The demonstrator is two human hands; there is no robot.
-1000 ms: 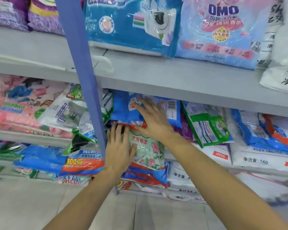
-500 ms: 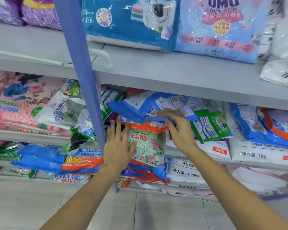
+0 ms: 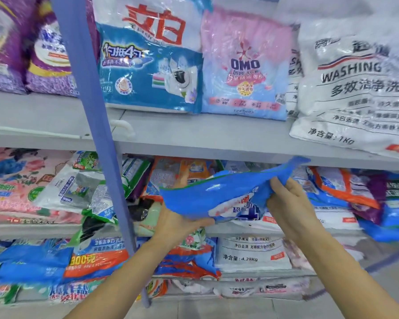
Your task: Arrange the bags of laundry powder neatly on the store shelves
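Fingers (image 3: 198,223) of the left hand (image 3: 174,223) curl up round the underside of a blue bag (image 3: 212,196) of laundry powder at its left end, cradling it from below. The right hand (image 3: 288,203) pinches the bag's right end, its fingers (image 3: 280,184) bunching the plastic so that a corner flares upward toward the edge of the upper shelf (image 3: 217,137). Held this way between both hands, the blue bag hangs almost flat in the air, clear of the boards, just in front of the middle shelf (image 3: 244,231) and its jumble of orange, green and white bags. A blue upright post (image 3: 97,134) runs down the front of the shelving to the left of the hands. On the upper shelf stand purple bags (image 3: 44,54), a blue and white bag (image 3: 148,65), a pink and blue OMO bag (image 3: 244,65) and a white bag marked WASHING (image 3: 359,88), which leans out over the shelf edge. Below the held bag lies a white bag printed 4.28Kg (image 3: 251,254), and left of the post an orange and blue bag (image 3: 97,259) sits under a tilted green and white bag (image 3: 78,192).
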